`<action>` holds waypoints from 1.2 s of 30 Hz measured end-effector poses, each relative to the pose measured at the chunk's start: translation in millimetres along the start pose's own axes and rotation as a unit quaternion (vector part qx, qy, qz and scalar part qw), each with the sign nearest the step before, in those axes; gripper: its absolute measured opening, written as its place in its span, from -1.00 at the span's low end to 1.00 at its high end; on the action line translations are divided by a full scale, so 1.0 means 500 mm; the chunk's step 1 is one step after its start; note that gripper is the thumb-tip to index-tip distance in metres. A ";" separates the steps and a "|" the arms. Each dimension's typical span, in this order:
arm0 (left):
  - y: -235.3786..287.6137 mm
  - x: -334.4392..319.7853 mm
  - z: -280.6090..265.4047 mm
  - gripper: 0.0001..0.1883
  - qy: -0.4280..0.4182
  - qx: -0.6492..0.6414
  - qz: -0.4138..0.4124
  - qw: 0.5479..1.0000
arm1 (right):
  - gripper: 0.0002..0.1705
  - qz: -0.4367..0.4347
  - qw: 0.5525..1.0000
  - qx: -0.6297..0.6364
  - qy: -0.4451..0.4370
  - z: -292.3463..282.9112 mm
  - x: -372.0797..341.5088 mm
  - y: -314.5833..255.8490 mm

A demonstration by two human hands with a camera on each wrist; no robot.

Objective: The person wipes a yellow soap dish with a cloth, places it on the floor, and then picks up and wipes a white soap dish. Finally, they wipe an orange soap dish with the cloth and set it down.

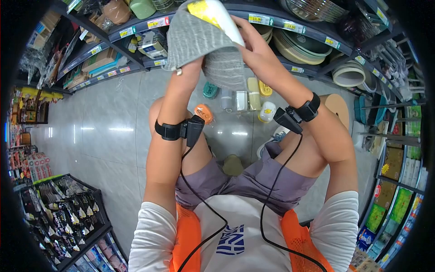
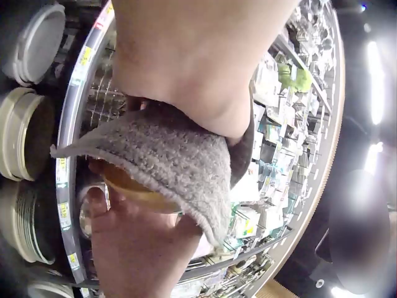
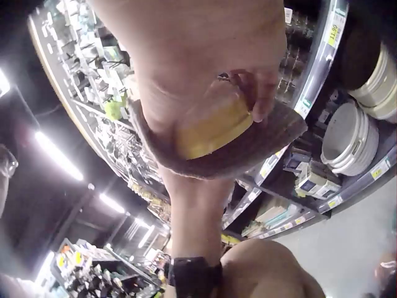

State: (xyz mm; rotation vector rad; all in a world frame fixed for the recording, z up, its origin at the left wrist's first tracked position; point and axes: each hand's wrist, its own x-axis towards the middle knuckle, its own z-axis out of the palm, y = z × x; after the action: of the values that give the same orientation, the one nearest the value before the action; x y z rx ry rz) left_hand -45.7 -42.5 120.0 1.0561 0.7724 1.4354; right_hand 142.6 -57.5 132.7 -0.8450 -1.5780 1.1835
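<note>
The shelf point(image 1: 312, 34) holds stacked dishes point(image 1: 297, 47). Before it, a gray cloth point(image 1: 195, 41) drapes over the left hand point(image 2: 214, 105), hiding its fingers; I cannot tell their grip. The right hand point(image 1: 253, 41) grasps a yellow-and-white case point(image 1: 230, 28), partly covered by cloth, contents unseen. An orange case point(image 1: 204, 113) sits on the floor.

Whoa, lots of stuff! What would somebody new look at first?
Probably the gray cloth and the yellow-and-white container in the right hand, at the top of the head view. The orange vest over the white shirt, at the bottom, also pops, like the orange container on the floor.
</note>
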 end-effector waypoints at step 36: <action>0.013 -0.012 0.009 -0.46 -0.112 0.270 0.163 0.942 | -0.22 -0.165 0.854 -0.493 0.037 -0.023 -0.017 -0.064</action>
State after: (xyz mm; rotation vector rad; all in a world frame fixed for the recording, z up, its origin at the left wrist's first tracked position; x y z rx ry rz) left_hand -44.5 -49.8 126.4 1.8077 0.8743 1.3686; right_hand 156.4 -71.0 161.7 -1.1495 -2.1582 0.0097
